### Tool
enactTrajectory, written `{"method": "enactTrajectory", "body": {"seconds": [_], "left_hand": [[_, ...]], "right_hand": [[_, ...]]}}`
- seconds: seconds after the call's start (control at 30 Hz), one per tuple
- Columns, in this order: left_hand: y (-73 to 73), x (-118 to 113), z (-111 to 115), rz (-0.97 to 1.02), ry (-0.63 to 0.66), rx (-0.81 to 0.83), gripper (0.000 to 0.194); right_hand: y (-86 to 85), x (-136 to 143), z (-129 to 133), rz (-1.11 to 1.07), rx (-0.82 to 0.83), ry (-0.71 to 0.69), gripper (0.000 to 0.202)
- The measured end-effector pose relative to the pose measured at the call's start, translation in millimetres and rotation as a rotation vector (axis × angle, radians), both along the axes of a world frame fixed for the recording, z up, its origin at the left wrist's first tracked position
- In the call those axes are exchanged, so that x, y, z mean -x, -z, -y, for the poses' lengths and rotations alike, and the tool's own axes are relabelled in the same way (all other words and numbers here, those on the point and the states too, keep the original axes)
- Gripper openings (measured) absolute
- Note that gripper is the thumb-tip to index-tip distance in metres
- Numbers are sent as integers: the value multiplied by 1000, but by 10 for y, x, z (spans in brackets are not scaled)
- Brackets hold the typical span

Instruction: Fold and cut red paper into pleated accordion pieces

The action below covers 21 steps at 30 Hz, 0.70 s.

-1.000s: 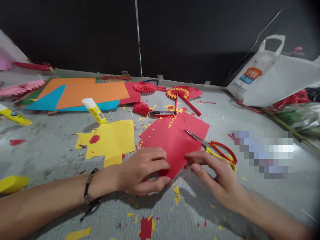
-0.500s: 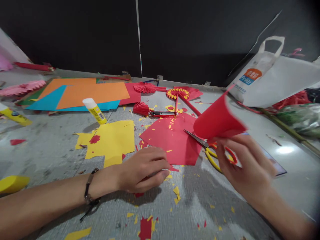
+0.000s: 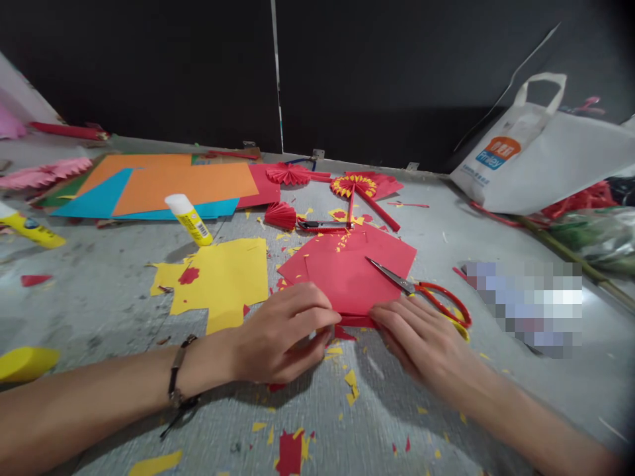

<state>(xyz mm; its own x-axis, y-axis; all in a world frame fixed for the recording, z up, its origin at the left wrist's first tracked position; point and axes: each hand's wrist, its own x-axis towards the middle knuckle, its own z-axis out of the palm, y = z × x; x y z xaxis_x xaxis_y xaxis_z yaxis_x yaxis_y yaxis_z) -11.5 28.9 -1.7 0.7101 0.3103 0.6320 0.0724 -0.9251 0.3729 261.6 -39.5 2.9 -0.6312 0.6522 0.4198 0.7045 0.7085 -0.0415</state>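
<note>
Just left of the scissors (image 3: 409, 286) sits the upper red paper sheet (image 3: 340, 284), its folded near edge running crosswise between left hand (image 3: 282, 330) and right hand (image 3: 421, 334), one at each end, equally near. Whether either actually pinches it, I can't tell; beyond the scissors, rightward, there's a white carrier bag (image 3: 540, 165), contents hidden.

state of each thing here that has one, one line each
red sheet: near edge folded into a narrow strip
left hand: curled, fingertips at the fold
right hand: fingers bent, over the fold
scissors: lying down, blades look shut
central glue stick: capped, standing on end
yellow paper: flat, edges cut unevenly
utility knife: lying flat, blade unclear
red-and-yellow rosette: pleated, fanned out
</note>
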Motion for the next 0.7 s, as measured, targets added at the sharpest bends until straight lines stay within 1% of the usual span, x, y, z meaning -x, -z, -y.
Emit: {"method": "enactTrajectory", "body": {"seconds": [0.1,0.2,0.27,0.37,0.47,0.57,0.7], "left_hand": [[-7,2,11,18,-54,-22,26],[-8,3,14,32,-95,-30,27],[-3,-1,9,23,-83,-32,26],[19,-10,-7,-40,1,-16,23],[46,-6,-19,-117,55,-12,20],[58,6,-26,-176,41,-36,17],[52,8,-32,-229,23,-20,15]], "right_hand": [[18,-12,12,-21,29,-20,42],[1,-4,22,-21,16,-63,40],[-24,13,31,-28,20,-107,35],[-49,33,66,-32,45,-162,30],[-35,38,117,-35,66,-131,31],[6,31,135,-79,96,-60,29],[47,11,85,-150,149,-50,25]]}}
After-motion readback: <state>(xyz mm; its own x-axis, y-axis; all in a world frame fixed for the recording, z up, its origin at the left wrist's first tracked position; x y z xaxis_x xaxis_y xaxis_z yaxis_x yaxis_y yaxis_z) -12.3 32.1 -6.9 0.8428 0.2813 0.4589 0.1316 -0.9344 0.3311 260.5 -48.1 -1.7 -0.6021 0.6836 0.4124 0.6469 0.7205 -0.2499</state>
